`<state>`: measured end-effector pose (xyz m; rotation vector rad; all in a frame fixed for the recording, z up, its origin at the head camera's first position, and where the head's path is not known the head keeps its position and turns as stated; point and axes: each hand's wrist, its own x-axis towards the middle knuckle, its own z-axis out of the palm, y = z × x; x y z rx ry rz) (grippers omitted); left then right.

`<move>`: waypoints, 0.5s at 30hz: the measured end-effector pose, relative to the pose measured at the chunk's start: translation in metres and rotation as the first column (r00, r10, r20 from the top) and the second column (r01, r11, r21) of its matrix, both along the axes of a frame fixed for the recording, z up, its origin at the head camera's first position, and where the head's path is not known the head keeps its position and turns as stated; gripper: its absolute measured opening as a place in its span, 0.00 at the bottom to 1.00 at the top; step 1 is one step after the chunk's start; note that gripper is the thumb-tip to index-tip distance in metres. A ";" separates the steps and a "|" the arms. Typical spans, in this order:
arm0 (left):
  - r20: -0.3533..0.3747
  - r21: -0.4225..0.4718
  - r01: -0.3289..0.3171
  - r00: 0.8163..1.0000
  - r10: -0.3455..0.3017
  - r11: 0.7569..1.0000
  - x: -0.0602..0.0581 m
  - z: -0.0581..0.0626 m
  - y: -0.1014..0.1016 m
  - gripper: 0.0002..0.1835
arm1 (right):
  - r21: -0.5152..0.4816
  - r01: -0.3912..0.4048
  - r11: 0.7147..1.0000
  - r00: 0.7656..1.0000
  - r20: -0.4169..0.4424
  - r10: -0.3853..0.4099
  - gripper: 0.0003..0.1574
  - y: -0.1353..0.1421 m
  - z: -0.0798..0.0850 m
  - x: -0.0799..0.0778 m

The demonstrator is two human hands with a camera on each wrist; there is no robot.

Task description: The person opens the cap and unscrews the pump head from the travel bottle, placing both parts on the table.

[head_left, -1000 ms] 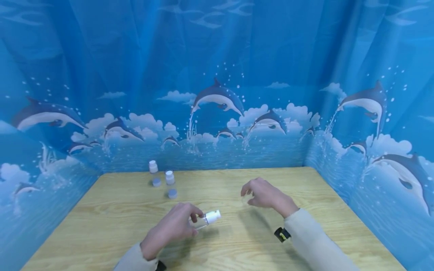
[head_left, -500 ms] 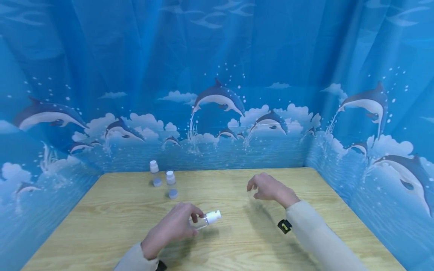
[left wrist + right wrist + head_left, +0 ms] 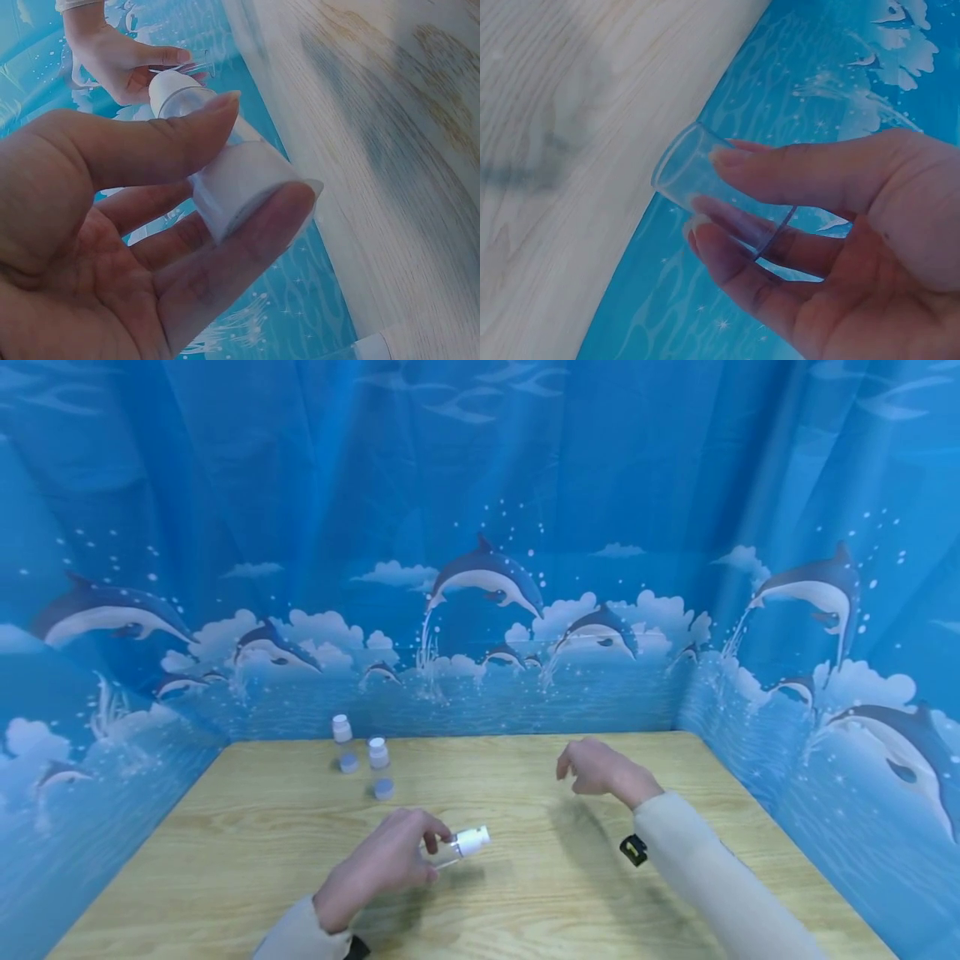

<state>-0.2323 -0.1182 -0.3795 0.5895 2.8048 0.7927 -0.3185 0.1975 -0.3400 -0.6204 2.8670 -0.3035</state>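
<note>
My left hand [image 3: 386,856] holds a small clear bottle with a white pump top [image 3: 472,841], tilted so the top points right, low over the table. In the left wrist view, thumb and fingers pinch the bottle [image 3: 240,184] near its white base. Farther back on the right, my right hand [image 3: 597,768] is raised above the table. The right wrist view shows a clear, hollow cap [image 3: 684,161] pinched between its thumb and fingers, apart from the bottle. In the head view that cap is hardly visible under the fingers.
Two similar bottles with white tops stand upright at the back left of the wooden table [image 3: 262,860]: a nearer bottle [image 3: 378,753] and a farther bottle [image 3: 342,729]. A blue dolphin-print curtain [image 3: 480,485] surrounds the back and sides.
My right hand has moved right and farther back, carrying the clear cap away from the bottle. The left hand and its bottle have stayed nearly still.
</note>
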 end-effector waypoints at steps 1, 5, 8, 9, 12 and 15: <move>-0.005 0.002 0.002 1.000 -0.002 1.000 0.000 0.000 0.000 0.26 | 0.000 0.013 1.000 1.000 0.009 -0.013 0.21 0.001 0.000 -0.001; -0.018 0.011 0.007 1.000 -0.007 1.000 0.000 -0.001 0.000 0.26 | 0.011 0.058 0.998 0.997 0.045 -0.058 0.24 0.005 -0.002 -0.006; -0.016 0.015 0.004 1.000 -0.004 1.000 0.000 -0.001 0.000 0.26 | 0.023 0.089 0.996 0.994 0.063 -0.090 0.27 0.007 -0.005 -0.009; -0.013 0.017 0.003 1.000 -0.003 1.000 0.000 -0.001 0.000 0.26 | 0.026 0.099 0.995 0.993 0.069 -0.101 0.28 0.008 -0.005 -0.010; -0.006 0.016 0.002 1.000 -0.002 1.000 -0.001 -0.001 0.000 0.26 | 0.033 0.116 0.993 0.990 0.076 -0.118 0.30 0.011 -0.007 -0.013; 0.010 0.011 0.000 1.000 0.000 1.000 -0.002 -0.002 0.000 0.25 | 0.038 0.122 0.992 0.989 0.082 -0.125 0.31 0.012 -0.010 -0.017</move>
